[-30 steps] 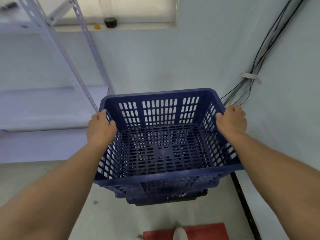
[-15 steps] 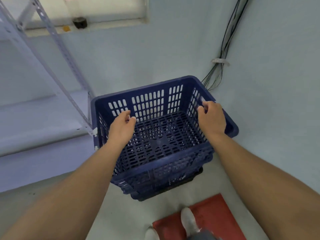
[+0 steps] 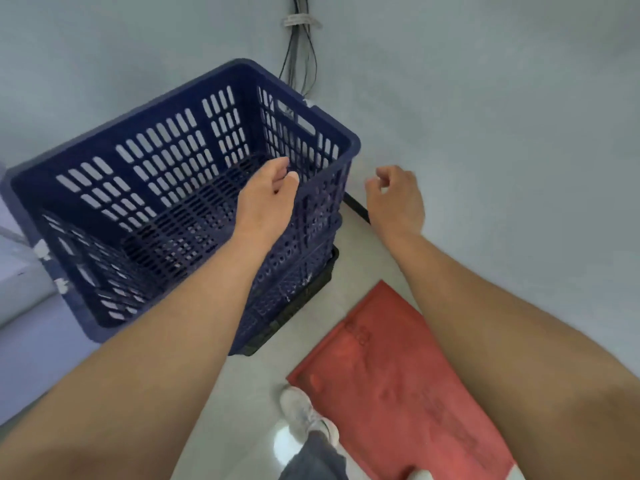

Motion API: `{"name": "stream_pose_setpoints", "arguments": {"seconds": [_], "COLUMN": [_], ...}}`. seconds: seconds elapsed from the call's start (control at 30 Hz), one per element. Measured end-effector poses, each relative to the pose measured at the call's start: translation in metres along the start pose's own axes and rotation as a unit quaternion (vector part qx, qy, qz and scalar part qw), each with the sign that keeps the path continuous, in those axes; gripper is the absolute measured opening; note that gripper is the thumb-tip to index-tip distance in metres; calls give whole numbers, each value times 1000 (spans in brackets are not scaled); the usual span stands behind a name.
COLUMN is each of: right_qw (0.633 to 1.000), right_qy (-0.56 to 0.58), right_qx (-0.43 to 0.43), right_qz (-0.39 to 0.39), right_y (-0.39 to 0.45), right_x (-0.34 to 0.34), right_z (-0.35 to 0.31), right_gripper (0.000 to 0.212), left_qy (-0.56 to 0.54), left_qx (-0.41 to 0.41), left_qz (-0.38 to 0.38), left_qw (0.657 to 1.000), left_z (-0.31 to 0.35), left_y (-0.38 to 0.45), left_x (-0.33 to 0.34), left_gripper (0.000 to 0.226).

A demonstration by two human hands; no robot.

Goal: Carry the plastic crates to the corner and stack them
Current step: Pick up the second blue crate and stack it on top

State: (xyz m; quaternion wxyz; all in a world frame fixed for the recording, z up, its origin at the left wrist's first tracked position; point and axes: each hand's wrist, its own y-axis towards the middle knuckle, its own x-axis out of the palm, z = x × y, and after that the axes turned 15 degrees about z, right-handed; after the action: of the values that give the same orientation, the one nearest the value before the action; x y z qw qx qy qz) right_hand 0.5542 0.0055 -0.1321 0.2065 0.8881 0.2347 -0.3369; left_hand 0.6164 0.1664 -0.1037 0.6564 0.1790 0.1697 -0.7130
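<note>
A dark blue slotted plastic crate sits on top of a stack in the wall corner. Beneath it show the side of another blue crate and the edge of a black crate on the floor. My left hand hovers over the top crate's right side, fingers loosely curled, holding nothing. My right hand is off the crate, to its right above the floor, also loosely curled and empty.
Pale walls meet in the corner, where a bundle of black cables runs down. A red mat lies on the light floor at the lower right, with my shoe beside it. A pale shelf unit stands at the left.
Both hands have let go of the top crate and drawn back to the right. The crate now rests on the stack, and my view has swung right and down.
</note>
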Motion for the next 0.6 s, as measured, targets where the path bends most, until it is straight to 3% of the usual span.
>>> {"name": "stream_pose_setpoints", "arguments": {"seconds": [0.27, 0.6], "right_qw": [992, 957], "right_qy": [-13, -22], "right_qx": [104, 251], "right_qz": [67, 146], "right_y": [-33, -153], "right_x": [-119, -314], "right_z": [115, 294], "right_gripper": [35, 42], "left_qy": [-8, 20], "left_qx": [26, 63], "left_qz": [-84, -201], "left_qw": [996, 977], "left_z": [21, 53], "left_y": [-121, -334], "left_x": [81, 166], "left_gripper": [40, 42]}}
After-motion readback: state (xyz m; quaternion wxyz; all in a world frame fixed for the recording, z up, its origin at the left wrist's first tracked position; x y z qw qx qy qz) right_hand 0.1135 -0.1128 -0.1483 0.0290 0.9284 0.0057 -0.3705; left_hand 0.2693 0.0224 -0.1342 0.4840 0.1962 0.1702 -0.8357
